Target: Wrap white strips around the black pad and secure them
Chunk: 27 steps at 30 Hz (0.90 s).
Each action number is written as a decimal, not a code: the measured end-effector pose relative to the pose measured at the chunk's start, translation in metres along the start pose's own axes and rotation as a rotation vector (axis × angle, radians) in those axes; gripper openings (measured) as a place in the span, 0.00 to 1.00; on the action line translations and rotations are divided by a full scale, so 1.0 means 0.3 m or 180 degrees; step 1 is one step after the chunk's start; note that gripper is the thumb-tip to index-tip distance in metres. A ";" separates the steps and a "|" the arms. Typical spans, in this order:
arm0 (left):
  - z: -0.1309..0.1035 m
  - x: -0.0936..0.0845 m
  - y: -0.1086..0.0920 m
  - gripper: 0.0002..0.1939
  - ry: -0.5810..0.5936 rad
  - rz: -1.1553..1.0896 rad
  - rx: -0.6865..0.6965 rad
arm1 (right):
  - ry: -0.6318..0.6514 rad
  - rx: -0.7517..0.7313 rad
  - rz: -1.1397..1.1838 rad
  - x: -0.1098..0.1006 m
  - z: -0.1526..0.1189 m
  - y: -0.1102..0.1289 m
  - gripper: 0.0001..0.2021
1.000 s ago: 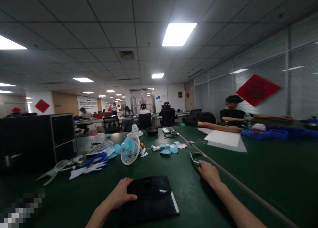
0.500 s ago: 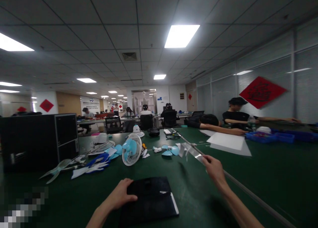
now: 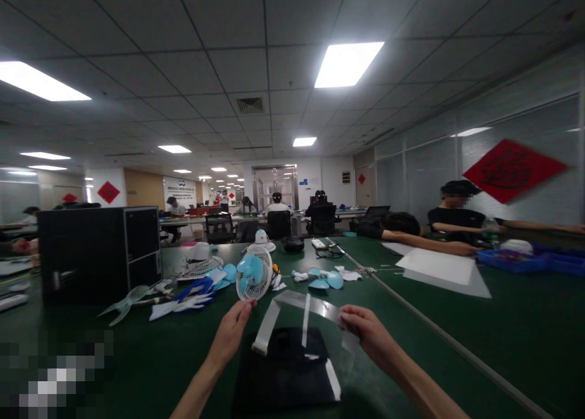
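Note:
A long see-through strip (image 3: 315,305), apparently clear tape or film, is pinched in my right hand (image 3: 368,334). It runs left from my fingers, bends, and drops toward a flat black object (image 3: 286,376) on the table, whose white torn edge shows at its right side. The strip's lower left end is thicker and whitish, and I cannot tell if it touches the black object. To the left of the strip, my left hand (image 3: 231,334) is raised with thumb and fingers drawn together; what they hold, if anything, is hidden. Its fingertips appear just below a white-and-blue fan head (image 3: 253,274).
A black computer case (image 3: 86,254) stands at left, beside blue-white gloves (image 3: 194,294) and clear fan blades (image 3: 125,303). Light blue blades (image 3: 325,279) lie mid-table. A metal rail (image 3: 425,318) crosses the right side. White sheets (image 3: 436,267), a blue tray (image 3: 512,260) and co-workers are beyond.
My left hand has lifted off the black object and risen toward the fan. My right hand has drawn the clear strip left and nearer, over the black object. The view has turned slightly left.

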<state>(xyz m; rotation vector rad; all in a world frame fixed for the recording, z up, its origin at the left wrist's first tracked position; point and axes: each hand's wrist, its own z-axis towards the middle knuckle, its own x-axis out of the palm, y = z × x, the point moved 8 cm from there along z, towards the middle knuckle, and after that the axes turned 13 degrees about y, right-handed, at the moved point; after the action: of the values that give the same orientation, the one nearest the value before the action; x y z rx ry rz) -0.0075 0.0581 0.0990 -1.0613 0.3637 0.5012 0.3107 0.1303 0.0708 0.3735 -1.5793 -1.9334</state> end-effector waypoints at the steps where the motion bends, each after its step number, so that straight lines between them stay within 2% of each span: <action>1: -0.004 0.001 -0.016 0.29 0.0052 -0.0048 -0.0016 | 0.0096 0.0084 -0.0006 0.026 0.011 -0.024 0.12; 5: -0.012 0.024 -0.058 0.29 0.0460 -0.0035 -0.0128 | 0.0322 0.0226 -0.0017 0.113 0.046 -0.078 0.11; 8: -0.017 0.037 -0.061 0.27 0.0696 -0.0073 -0.0233 | 0.0421 0.0270 -0.0024 0.169 0.053 -0.073 0.12; 11: -0.030 0.042 -0.035 0.25 0.0839 -0.0307 -0.0457 | 0.0400 0.0329 -0.0276 0.197 0.043 -0.046 0.14; 15: -0.056 0.049 -0.004 0.26 0.1000 -0.0686 -0.0826 | 0.0326 0.0409 -0.0866 0.197 0.017 -0.018 0.14; 20: -0.075 0.069 -0.028 0.28 0.1275 -0.0702 -0.0966 | 0.0370 0.0599 -0.1057 0.182 -0.025 -0.032 0.15; 23: -0.100 0.109 -0.013 0.25 0.1531 -0.0567 -0.1125 | 0.0370 0.0758 -0.1092 0.156 -0.046 -0.062 0.13; 27: -0.150 0.178 0.049 0.21 0.1860 -0.0421 -0.1350 | 0.0512 0.0849 -0.1252 0.133 -0.051 -0.117 0.08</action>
<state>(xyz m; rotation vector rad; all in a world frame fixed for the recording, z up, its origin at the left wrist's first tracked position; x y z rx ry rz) 0.0267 0.0351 0.0406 -1.6341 0.7150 0.1373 0.2788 0.0977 0.0397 0.9904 -1.7567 -1.9093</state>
